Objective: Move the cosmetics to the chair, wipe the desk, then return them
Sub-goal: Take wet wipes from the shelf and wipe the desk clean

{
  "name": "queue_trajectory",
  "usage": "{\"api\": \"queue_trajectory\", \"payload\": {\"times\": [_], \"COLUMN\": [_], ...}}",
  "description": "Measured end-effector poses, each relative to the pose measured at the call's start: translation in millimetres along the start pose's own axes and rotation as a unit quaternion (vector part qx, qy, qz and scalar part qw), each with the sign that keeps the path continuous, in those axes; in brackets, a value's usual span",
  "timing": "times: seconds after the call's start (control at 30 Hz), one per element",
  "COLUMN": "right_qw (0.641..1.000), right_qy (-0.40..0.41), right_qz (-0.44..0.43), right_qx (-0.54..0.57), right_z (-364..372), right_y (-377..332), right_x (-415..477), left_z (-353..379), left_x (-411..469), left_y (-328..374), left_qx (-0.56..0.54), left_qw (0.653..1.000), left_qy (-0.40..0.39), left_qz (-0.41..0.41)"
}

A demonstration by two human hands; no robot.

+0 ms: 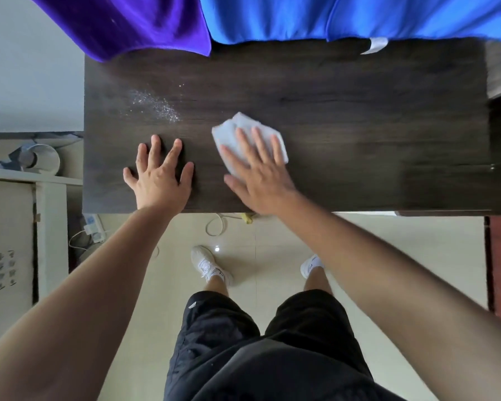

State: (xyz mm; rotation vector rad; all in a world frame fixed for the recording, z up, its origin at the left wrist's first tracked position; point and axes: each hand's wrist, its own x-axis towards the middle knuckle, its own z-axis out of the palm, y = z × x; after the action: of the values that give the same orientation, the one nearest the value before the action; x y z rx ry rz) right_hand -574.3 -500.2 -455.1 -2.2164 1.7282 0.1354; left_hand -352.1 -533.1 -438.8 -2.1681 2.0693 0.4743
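The dark wooden desk (359,111) fills the upper middle of the view. A folded white cloth (235,128) lies on it, pressed flat under my right hand (261,172), whose fingers are spread over it. My left hand (159,175) rests flat on the desk near its front edge, fingers apart, holding nothing. A patch of white powder (156,105) is scattered on the desk above my left hand, to the left of the cloth. No cosmetics and no chair are in view.
A purple cloth (128,24) and a blue cloth (330,18) hang over the desk's far edge. A white cabinet (9,227) and a white bucket (44,157) stand at the left. A power strip (94,227) and cable (214,224) lie on the tiled floor under the desk.
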Motion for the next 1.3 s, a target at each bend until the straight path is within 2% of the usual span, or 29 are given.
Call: {"api": "queue_trajectory", "payload": {"times": [0.1, 0.17, 0.23, 0.3, 0.4, 0.47, 0.57, 0.67, 0.77, 0.9, 0.97, 1.07, 1.17, 1.23, 1.3], "right_qw": [0.997, 0.996, 0.999, 0.997, 0.982, 0.975, 0.983, 0.997, 0.999, 0.994, 0.996, 0.999, 0.997, 0.998, 1.0], "right_qy": [-0.034, -0.043, -0.034, -0.031, -0.037, -0.029, -0.004, 0.002, -0.027, -0.045, -0.032, -0.025, -0.011, 0.004, -0.001], "right_qz": [-0.06, -0.065, -0.016, 0.07, 0.185, 0.221, 0.185, 0.076, -0.03, -0.102, -0.084, 0.015, 0.069, 0.06, 0.006], "right_qx": [-0.031, -0.044, -0.04, -0.02, 0.005, 0.0, 0.002, 0.011, 0.019, -0.002, -0.029, -0.026, -0.02, -0.011, -0.011], "right_z": [9.3, 6.5, 0.7, -9.6, -28.9, -35.5, -40.4, -38.5, -33.1, -27.0, -33.2, -49.4, -57.3, -55.9, -50.9], "right_y": [1.9, 22.9, 51.6, 81.0, 94.7, 81.2, 36.9, -18.1, -60.9, -38.7, -6.6, 24.1, 4.3, -25.7, -56.6], "right_x": [-41.2, -51.5, -47.8, -24.8, 33.9, 73.9, 119.7, 138.2, 129.3, 98.1, 100.3, 138.0, 179.3, 193.0, 188.6], "left_z": [-1.2, -2.4, -4.2, -5.8, -9.9, -11.1, -9.3, -5.3, -5.3, -3.0, -0.9, 1.7, 3.9, 4.2, 2.7], "left_x": [-0.2, -1.3, -1.1, 3.1, 18.1, 27.6, 33.3, 34.9, 34.2, 30.3, 30.5, 31.9, 33.1, 34.1, 34.9], "left_y": [1.0, -1.2, -6.9, -16.5, -38.8, -56.6, -77.5, -81.8, -82.6, -80.1, -79.9, -82.0, -83.2, -83.4, -83.5], "left_qx": [0.002, 0.0, 0.003, 0.009, 0.002, 0.006, -0.007, -0.03, -0.048, -0.061, -0.069, -0.072, -0.061, -0.057, -0.059], "left_qw": [1.0, 1.0, 0.999, 0.998, 0.999, 0.999, 0.998, 0.997, 0.996, 0.995, 0.995, 0.994, 0.995, 0.995, 0.995], "left_qy": [0.001, 0.011, 0.024, 0.034, 0.034, 0.026, 0.013, 0.006, 0.002, 0.018, 0.025, 0.027, 0.028, 0.028, 0.028], "left_qz": [0.002, 0.014, 0.038, 0.046, 0.004, -0.021, -0.063, -0.074, -0.077, -0.073, -0.07, -0.072, -0.072, -0.073, -0.076]}}
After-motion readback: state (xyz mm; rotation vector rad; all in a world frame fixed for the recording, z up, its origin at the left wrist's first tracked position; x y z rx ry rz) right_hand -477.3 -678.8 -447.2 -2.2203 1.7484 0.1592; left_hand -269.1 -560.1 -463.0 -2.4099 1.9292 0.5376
